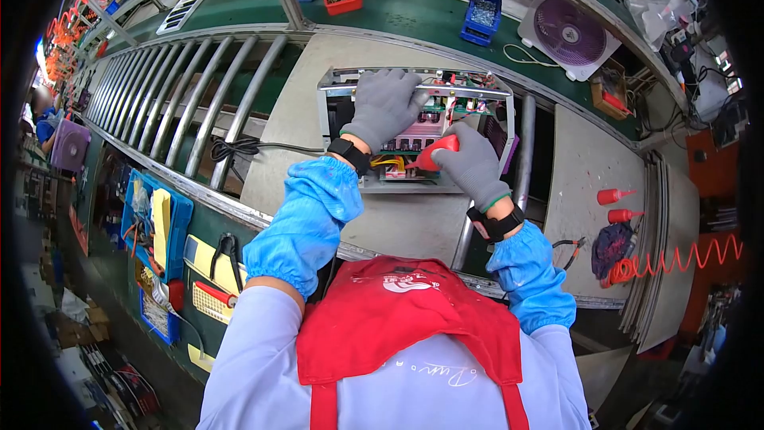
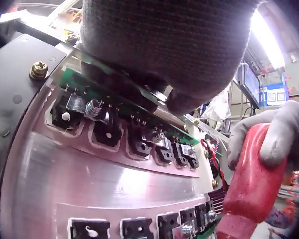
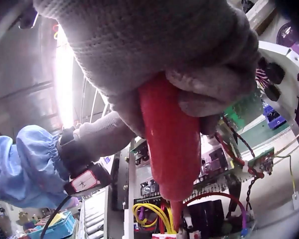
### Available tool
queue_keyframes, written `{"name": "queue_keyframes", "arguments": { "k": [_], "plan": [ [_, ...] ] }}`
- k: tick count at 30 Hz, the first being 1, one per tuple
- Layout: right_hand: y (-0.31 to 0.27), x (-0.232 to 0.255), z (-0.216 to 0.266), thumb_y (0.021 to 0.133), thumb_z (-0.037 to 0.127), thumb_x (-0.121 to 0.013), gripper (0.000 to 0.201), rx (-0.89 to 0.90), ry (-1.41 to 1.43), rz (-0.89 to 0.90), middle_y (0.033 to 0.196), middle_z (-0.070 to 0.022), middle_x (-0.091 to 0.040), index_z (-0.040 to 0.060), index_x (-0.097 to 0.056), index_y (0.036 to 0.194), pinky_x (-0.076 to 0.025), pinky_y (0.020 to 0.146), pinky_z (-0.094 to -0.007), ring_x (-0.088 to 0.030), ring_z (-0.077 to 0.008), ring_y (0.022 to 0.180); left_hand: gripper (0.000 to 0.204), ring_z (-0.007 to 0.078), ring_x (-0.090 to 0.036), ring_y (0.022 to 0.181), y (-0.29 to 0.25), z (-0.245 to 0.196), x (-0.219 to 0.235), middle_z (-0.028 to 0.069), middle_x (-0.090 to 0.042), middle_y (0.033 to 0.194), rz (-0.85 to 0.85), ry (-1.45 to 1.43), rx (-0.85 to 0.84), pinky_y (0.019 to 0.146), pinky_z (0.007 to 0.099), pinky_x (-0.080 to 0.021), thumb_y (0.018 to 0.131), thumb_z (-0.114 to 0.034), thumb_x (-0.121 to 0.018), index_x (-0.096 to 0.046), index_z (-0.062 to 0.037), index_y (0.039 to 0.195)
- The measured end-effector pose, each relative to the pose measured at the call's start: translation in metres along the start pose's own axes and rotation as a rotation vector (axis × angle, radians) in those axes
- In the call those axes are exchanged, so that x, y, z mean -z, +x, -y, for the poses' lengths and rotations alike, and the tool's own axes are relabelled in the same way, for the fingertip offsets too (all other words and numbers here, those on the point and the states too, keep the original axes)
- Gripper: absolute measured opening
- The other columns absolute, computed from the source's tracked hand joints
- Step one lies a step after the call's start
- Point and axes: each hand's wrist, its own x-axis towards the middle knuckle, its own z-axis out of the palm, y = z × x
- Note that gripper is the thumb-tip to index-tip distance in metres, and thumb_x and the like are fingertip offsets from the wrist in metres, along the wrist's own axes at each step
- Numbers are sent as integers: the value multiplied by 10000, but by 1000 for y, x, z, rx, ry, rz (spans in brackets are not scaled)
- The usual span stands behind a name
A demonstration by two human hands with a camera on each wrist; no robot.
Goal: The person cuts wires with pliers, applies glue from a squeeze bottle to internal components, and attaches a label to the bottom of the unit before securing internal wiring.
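Note:
An open metal chassis (image 1: pixel 325 115) with circuit boards stands in front of me. My gloved left hand (image 1: pixel 386 105) grips its far top rail, the fingers bent over the edge. Below that hand, the left wrist view shows rows of black transistors (image 2: pixel 107 134) on a pinkish metal plate, some with dabs of white paste. My gloved right hand (image 1: pixel 475 166) holds a red squeeze bottle (image 3: pixel 172 144), nozzle down. The nozzle tip (image 3: pixel 176 214) is close beside yellow wires (image 3: pixel 157 213) and a red-and-white part at the chassis's near side.
Metal rollers (image 1: pixel 187 103) run off to the left, with a black cable (image 1: pixel 235 147) across them. Two more red bottles (image 1: pixel 621 215) lie at right, near cutters (image 1: pixel 570 248). Beyond the chassis are red (image 1: pixel 342 5) and blue bins (image 1: pixel 477 32) and a purple fan (image 1: pixel 569 28).

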Motion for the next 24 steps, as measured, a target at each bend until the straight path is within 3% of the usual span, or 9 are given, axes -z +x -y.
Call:
{"name": "queue_keyframes", "arguments": {
  "k": [11,14,17,20,24],
  "plan": [
    [-7,-5,-1,746,310,-688,397,132,-57,-63,1016,-166,-633,71,-614,1054,-515,816,-479,-643,-377,955,296,265,-631,947,1,-2,-2,63,-657,943,11,20,9,839,467,-438,919,-425,-589,-675,-178,1059],
    [-14,-9,4,747,277,-689,349,222,-163,-96,974,-149,-621,84,-613,1028,-524,766,-467,-650,-361,908,296,262,-631,946,-1,-4,1,60,-653,939,27,28,17,835,463,-440,918,-427,-592,-674,-180,1059],
    [-26,-18,22,750,244,-689,306,468,-299,-92,943,-127,-609,104,-612,1011,-526,715,-447,-653,-337,844,294,258,-632,942,-1,-4,1,57,-650,938,25,22,15,823,455,-444,917,-429,-595,-675,-183,1057],
    [-39,-21,37,751,230,-695,283,528,-377,-91,923,-114,-602,108,-611,992,-525,692,-431,-649,-320,809,292,255,-635,936,-2,-3,-2,54,-650,940,1,37,4,816,451,-450,917,-431,-597,-676,-187,1055],
    [-40,-13,12,754,248,-711,315,407,-137,-245,932,-111,-608,83,-615,1004,-523,709,-428,-647,-319,837,285,254,-639,933,-3,-4,0,51,-654,942,-9,50,7,822,458,-456,917,-429,-597,-678,-189,1047]
  ]
}}
